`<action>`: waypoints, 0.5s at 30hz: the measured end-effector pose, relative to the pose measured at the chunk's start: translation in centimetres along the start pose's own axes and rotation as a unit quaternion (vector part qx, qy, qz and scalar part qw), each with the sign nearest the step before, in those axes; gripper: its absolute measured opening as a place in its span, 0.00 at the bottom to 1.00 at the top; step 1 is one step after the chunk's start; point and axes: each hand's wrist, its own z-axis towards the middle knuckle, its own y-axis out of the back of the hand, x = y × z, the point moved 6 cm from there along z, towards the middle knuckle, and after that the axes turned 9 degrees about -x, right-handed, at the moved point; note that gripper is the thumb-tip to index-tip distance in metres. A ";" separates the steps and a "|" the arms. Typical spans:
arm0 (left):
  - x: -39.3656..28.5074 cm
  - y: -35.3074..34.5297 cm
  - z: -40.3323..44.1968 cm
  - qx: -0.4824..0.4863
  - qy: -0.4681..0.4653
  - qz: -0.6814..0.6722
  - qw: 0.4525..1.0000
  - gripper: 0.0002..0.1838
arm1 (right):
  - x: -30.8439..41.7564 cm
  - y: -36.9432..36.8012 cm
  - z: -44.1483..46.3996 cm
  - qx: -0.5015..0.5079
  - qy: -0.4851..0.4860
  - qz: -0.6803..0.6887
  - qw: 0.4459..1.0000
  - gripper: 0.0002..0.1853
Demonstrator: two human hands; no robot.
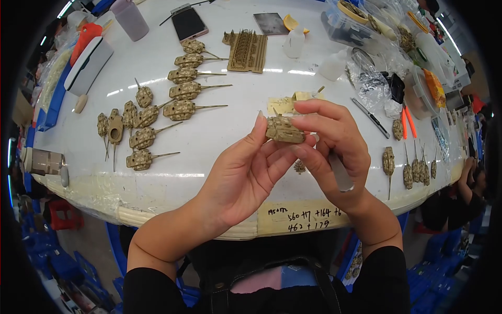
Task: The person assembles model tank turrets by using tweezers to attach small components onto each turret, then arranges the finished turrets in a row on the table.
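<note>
Between both hands, above the table's middle, is a small camouflage-painted model turret (285,130). My left hand (243,162) grips its left side between thumb and fingers, palm turned up. Around its right side close the thumb and fingers of my right hand (334,141), which also has a silvery tool (341,172) against its palm, mostly hidden. Behind the hands a yellowish piece (280,104) lies on the table. More camouflage turrets with long barrels (183,90) stand in a column to the left, and others (142,138) sit nearer the left edge.
On the white table (209,152) are a brown parts frame (248,51), a phone (190,23), a small bottle (294,43), a pen-like tool (370,118) and orange-handled tweezers (408,121). Plastic bags and boxes (361,31) crowd the back right. Another person (465,193) is at the right.
</note>
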 end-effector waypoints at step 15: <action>-0.2 0.0 -0.2 -0.002 -0.022 0.016 1.000 0.21 | -0.7 -0.2 -0.1 -0.002 -0.025 0.034 0.999 0.15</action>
